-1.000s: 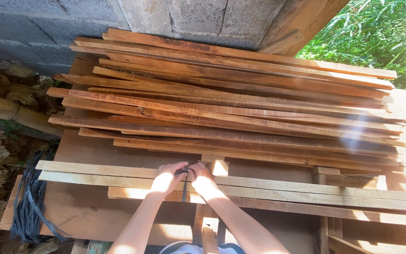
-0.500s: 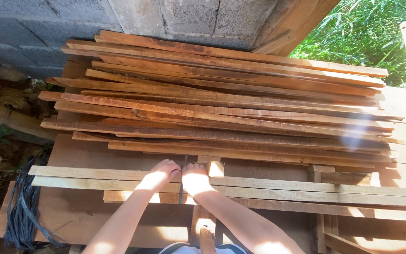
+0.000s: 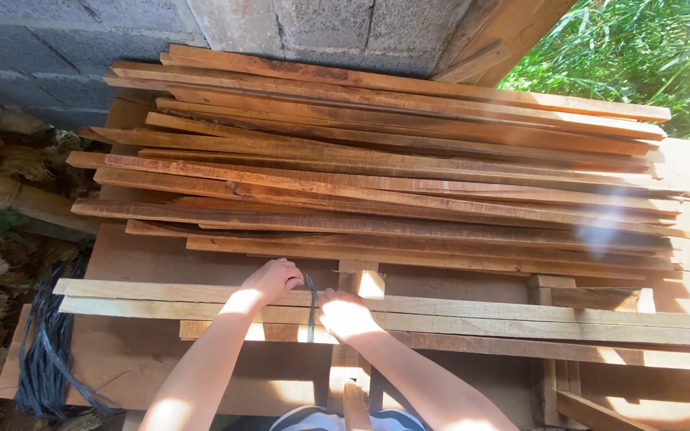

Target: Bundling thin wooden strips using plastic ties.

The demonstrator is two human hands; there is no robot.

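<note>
On the near pale planks [image 3: 457,315], both hands meet at a dark strap [image 3: 311,299]. Left hand [image 3: 271,279] sits at the strap's upper end, fingers curled shut around it. Right hand [image 3: 346,314] rests just right of the strap on the planks, fingers bent and pinching it, though bright sun washes out the detail. Strap runs across the pale planks, front to back, between the two hands. Planks lie lengthwise across a brown board counter [image 3: 161,351]. Behind them, a big stack of reddish-brown planks [image 3: 377,175] is piled against a grey block wall [image 3: 121,32]. Small wooden block [image 3: 365,279] stands just behind the right hand. Loose bundle of dark straps [image 3: 45,351] hangs off the counter's left edge. Green foliage [image 3: 624,56] top right. Bamboo pole [image 3: 17,195] far left.
</note>
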